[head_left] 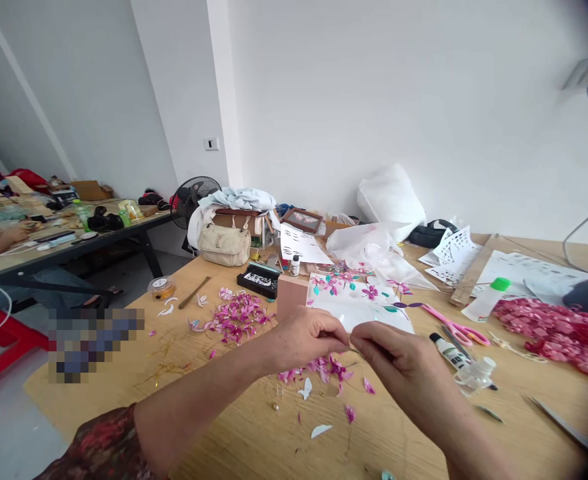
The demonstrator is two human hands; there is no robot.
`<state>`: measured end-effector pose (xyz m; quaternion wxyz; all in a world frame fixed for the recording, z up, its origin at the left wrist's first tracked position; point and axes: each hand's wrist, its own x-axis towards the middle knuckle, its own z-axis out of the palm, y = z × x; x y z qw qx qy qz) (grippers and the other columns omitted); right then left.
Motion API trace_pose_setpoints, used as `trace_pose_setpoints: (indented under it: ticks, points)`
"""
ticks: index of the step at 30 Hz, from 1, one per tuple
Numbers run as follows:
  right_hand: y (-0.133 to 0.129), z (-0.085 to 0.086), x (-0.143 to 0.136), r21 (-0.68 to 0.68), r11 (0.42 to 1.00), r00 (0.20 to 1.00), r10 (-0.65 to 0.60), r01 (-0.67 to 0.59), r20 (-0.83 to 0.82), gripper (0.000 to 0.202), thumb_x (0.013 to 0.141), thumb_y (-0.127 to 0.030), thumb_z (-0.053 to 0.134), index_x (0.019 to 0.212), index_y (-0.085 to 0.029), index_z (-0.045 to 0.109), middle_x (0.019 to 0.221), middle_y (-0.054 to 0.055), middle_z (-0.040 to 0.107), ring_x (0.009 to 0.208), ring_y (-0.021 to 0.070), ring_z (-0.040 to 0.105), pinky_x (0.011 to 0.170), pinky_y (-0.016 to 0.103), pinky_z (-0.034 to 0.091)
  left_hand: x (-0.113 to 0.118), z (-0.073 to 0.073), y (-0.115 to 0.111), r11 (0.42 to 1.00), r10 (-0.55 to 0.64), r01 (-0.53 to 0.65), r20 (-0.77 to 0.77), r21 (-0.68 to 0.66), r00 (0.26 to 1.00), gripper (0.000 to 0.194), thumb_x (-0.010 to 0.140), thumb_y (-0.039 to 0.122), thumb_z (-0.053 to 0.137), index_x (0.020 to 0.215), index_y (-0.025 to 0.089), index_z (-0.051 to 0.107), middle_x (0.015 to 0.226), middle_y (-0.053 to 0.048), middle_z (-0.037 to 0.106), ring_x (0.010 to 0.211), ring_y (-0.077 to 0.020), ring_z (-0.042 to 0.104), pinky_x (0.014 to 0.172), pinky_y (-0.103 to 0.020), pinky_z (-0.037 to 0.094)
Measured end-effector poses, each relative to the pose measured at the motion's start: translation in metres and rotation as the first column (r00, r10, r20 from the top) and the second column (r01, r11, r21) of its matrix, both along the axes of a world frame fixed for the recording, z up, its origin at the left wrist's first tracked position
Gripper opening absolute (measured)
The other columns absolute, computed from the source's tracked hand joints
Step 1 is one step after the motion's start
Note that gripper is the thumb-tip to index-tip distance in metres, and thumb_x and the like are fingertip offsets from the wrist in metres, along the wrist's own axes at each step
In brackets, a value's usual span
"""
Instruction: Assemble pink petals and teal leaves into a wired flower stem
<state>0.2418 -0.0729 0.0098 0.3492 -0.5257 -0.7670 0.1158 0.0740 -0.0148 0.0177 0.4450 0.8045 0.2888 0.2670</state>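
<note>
My left hand (304,339) and my right hand (397,353) meet fingertip to fingertip above the wooden table (254,427). Both are closed in a pinch, and what lies between the fingers is too small to make out. Beneath and around them lie pink petals (324,368) and white petal pieces (321,431). Behind the hands is a white sheet (344,303) bearing pink flowers and teal leaves, beside a pinkish block (292,297). A larger heap of pink petal flowers (239,317) sits beyond my left forearm.
To the right are pink scissors (457,325), a green-capped bottle (489,300), a clear bottle (475,375), tweezers (561,423) and a pink flower pile (564,333). At the back stand a beige bag (225,244) and a fan (194,200). A person's hand (15,233) rests at another table.
</note>
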Motion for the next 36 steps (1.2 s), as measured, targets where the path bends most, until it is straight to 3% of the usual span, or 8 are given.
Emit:
trace_pose_setpoints:
  ticks: [5, 10, 15, 23, 26, 29, 32, 36]
  points:
    - [0.013, -0.011, 0.003, -0.168, 0.983, 0.967, 0.023, -0.068, -0.255, 0.026, 0.084, -0.036, 0.047, 0.068, -0.019, 0.057, 0.052, -0.004, 0.043, 0.05, 0.0105, 0.038, 0.047, 0.022, 0.03, 0.001, 0.001, -0.002, 0.931, 0.09, -0.017, 0.185, -0.366, 0.979, 0.008, 0.07, 0.022, 0.064, 0.071, 0.014, 0.064, 0.056, 0.003, 0.054, 0.051, -0.0076, 0.048, 0.051, -0.02, 0.035]
    - [0.018, -0.021, -0.007, -0.216, 0.966, 0.828, -0.005, -0.14, -0.56, 0.03, 0.081, -0.043, 0.053, 0.064, -0.018, 0.053, 0.051, -0.006, 0.033, 0.047, 0.0079, 0.026, 0.043, 0.021, 0.021, 0.002, -0.001, 0.0, 0.931, 0.218, -0.106, 0.301, -0.349, 0.929, 0.011, 0.07, 0.023, 0.064, 0.071, 0.013, 0.061, 0.052, 0.004, 0.051, 0.049, -0.0063, 0.046, 0.049, -0.018, 0.034]
    - [0.02, -0.027, -0.012, -0.239, 0.953, 0.706, -0.041, -0.185, -0.707, 0.032, 0.079, -0.05, 0.055, 0.07, -0.019, 0.053, 0.05, -0.008, 0.03, 0.045, 0.007, 0.022, 0.041, 0.02, 0.018, 0.008, -0.011, 0.003, 0.911, 0.333, -0.209, 0.337, -0.355, 0.881, 0.013, 0.07, 0.025, 0.064, 0.074, 0.013, 0.062, 0.057, 0.003, 0.055, 0.053, -0.008, 0.051, 0.054, -0.021, 0.039]
    - [0.024, -0.028, -0.017, -0.272, 0.949, 0.77, -0.054, -0.158, -0.636, 0.036, 0.077, -0.054, 0.054, 0.068, -0.019, 0.05, 0.049, -0.008, 0.031, 0.044, 0.0068, 0.025, 0.04, 0.019, 0.02, 0.013, -0.021, 0.004, 0.914, 0.346, -0.216, 0.385, -0.343, 0.855, 0.013, 0.069, 0.025, 0.065, 0.074, 0.013, 0.066, 0.065, 0.001, 0.057, 0.054, -0.0075, 0.051, 0.053, -0.021, 0.039]
    - [0.026, -0.027, -0.01, -0.284, 0.954, 0.829, -0.082, -0.095, -0.553, 0.03, 0.077, -0.047, 0.055, 0.068, -0.019, 0.055, 0.052, -0.004, 0.045, 0.045, 0.0082, 0.036, 0.042, 0.021, 0.029, 0.012, -0.022, 0.003, 0.907, 0.354, -0.212, 0.386, -0.365, 0.852, 0.013, 0.069, 0.025, 0.065, 0.074, 0.013, 0.066, 0.068, 0.001, 0.057, 0.054, -0.0072, 0.051, 0.053, -0.021, 0.04]
    - [0.023, -0.022, 0.003, -0.235, 0.967, 0.909, -0.183, 0.098, -0.373, 0.023, 0.073, -0.041, 0.058, 0.083, -0.02, 0.064, 0.079, 0.003, 0.065, 0.046, 0.009, 0.044, 0.047, 0.025, 0.04, 0.01, -0.023, 0.004, 0.908, 0.373, -0.253, 0.369, -0.334, 0.851, 0.013, 0.07, 0.026, 0.063, 0.074, 0.014, 0.066, 0.068, 0.001, 0.056, 0.052, -0.0074, 0.051, 0.052, -0.021, 0.04]
    - [0.015, -0.014, 0.012, -0.125, 0.955, 0.922, -0.293, 0.269, -0.252, 0.031, 0.071, -0.04, 0.061, 0.098, -0.024, 0.065, 0.116, 0.008, 0.061, 0.039, 0.0058, 0.043, 0.046, 0.029, 0.045, 0.009, -0.022, 0.005, 0.917, 0.389, -0.318, 0.375, -0.239, 0.841, 0.011, 0.072, 0.022, 0.061, 0.074, 0.014, 0.067, 0.068, 0.001, 0.055, 0.054, -0.0078, 0.051, 0.051, -0.02, 0.041]
    - [0.009, -0.012, 0.004, -0.13, 0.966, 0.86, -0.259, 0.224, -0.439, 0.039, 0.071, -0.043, 0.063, 0.104, -0.024, 0.061, 0.118, 0.011, 0.06, 0.054, 0.0123, 0.056, 0.049, 0.029, 0.049, 0.01, -0.022, 0.003, 0.93, 0.368, -0.331, 0.379, -0.163, 0.849, 0.01, 0.074, 0.018, 0.058, 0.075, 0.014, 0.068, 0.071, 0.0, 0.054, 0.057, -0.0079, 0.051, 0.051, -0.019, 0.042]
